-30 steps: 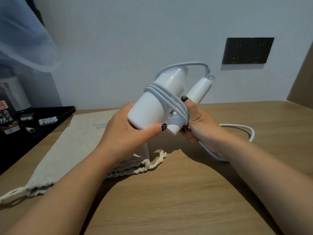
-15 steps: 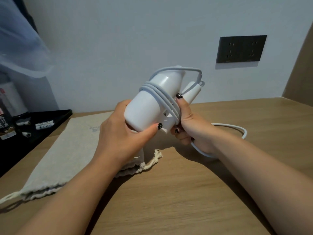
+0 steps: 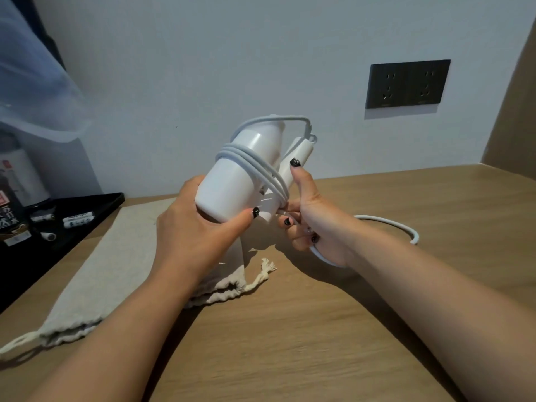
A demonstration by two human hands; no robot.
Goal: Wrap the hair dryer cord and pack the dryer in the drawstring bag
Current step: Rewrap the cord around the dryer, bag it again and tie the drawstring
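A white hair dryer [image 3: 232,184] is held above the wooden table, its barrel tilted up toward the wall. My left hand [image 3: 197,236] grips the barrel's near end from below. Several turns of the white cord [image 3: 255,166] wrap the barrel. My right hand [image 3: 313,216] holds the cord against the dryer's folded handle, thumb pressed along the handle. The loose rest of the cord [image 3: 400,227] loops on the table behind my right wrist. The beige drawstring bag [image 3: 110,268] lies flat on the table under my left arm, its tasselled string [image 3: 264,274] near the middle.
A black tray [image 3: 58,227] with small sachets and bottles sits at the left edge. A dark wall socket plate [image 3: 407,84] is on the white wall behind. The wooden table [image 3: 290,343] stretches toward me; a brown panel bounds it at the right.
The dryer and both hands have stayed almost in place, dropping slightly in view. My right thumb still presses the wrapped cord at the handle; the loose loop on the table looks unchanged.
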